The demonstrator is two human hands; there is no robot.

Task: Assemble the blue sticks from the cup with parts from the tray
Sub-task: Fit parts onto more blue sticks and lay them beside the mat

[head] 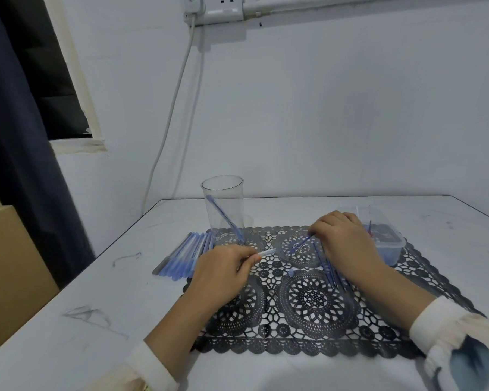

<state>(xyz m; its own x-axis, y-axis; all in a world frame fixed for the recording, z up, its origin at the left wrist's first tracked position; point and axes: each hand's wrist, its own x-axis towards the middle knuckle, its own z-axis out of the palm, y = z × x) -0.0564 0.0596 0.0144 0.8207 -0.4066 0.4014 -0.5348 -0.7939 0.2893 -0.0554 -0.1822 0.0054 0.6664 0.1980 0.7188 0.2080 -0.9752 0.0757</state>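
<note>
Well to the left of the left grip (223, 270), a row of blue pens (181, 256) lies side by side on the white bench (68, 292), and the ends of the pens reach the edge of the black lace mat (308, 306). Just behind this grip the clear cup (232, 193) stands upright at the far edge of the mat, and one blue stick (223, 217) leans inside it. The left grip rests on the mat, with its fingers curled round a clear tube (266, 252); the end of the tube comes out toward the right grip (342, 238). Between the two grips, a little nearer to the person, a small blue piece (291, 273) lies on the mat; it is too small to tell what it is. The right grip pinches a thin blue stick (301, 244) by its upper end. This stick slopes down to the left, and its tip is near the tube but apart from it. Beside the right grip, on the person's side, several loose blue sticks (328, 266) lie on the mat. Just behind and to the right of this grip sits the clear plastic tray (393, 253); what lies in it is blurred
</note>
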